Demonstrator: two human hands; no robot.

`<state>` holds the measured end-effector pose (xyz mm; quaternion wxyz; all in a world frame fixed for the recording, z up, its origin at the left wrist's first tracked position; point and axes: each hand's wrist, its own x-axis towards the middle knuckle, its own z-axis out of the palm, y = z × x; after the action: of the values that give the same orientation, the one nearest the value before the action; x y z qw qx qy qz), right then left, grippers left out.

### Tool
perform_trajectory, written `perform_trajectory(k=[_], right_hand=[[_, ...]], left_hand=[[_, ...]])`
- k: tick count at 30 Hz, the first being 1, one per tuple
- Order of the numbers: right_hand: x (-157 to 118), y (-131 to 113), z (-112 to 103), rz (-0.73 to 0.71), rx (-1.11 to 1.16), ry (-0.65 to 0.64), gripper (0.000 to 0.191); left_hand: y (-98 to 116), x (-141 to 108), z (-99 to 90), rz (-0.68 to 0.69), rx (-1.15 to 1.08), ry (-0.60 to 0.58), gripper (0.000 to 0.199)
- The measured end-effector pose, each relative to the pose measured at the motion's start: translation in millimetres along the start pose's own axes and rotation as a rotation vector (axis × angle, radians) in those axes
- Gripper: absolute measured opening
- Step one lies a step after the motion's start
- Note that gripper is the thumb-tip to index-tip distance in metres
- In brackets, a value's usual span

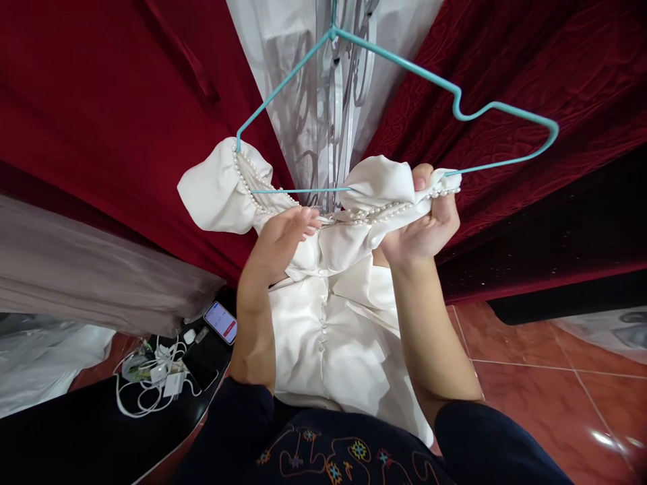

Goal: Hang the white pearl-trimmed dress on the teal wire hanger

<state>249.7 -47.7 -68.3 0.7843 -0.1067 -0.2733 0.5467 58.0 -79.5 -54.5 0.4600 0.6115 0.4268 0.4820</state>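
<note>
A white dress (298, 337) with a pearl-trimmed neckline, puffed sleeves and a row of small buttons hangs in front of me. A teal hanger (404, 62) runs through its neckline. The hanger's left corner meets the left sleeve, while its right end sticks out bare past the fabric. My right hand (429, 222) is closed around the pearl-edged right shoulder, thumb on top. Against the bodice, left of its centre, lies my left hand (283, 242); its thumb and fingers are stretched out and partly hidden by the fabric.
Red curtains (126, 101) hang on both sides, with white clothes hangers (336, 87) between them. At lower left, a black table (60, 417) holds a lit phone (221, 322) and tangled white cables (146, 397). Red floor tiles (536, 384) show at lower right.
</note>
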Motion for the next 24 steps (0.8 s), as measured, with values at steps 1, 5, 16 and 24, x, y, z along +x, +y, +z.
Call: perform_trajectory(k=[1,5,16,24], right_hand=[[0.2,0.5,-1.0,0.006,0.004,-0.005,0.039],[0.8,-0.3,-3.9,0.017,0.026,-0.058,0.038],[38.3,-50.2,-46.8,-0.095,-0.607,0.283,0.024],[76.7,-122.5,-31.3,-0.437,-1.239,0.328,0.020]], left_hand=[[-7.9,6.1,3.9,-0.026,-0.100,0.032,0.040],[-11.7,27.1,19.0,0.064,-0.550,0.229,0.048],[14.4,24.7,41.6,0.209,-0.723,0.426,0.046],[13.6,26.0,42.8,0.257,-0.748,0.440,0.049]])
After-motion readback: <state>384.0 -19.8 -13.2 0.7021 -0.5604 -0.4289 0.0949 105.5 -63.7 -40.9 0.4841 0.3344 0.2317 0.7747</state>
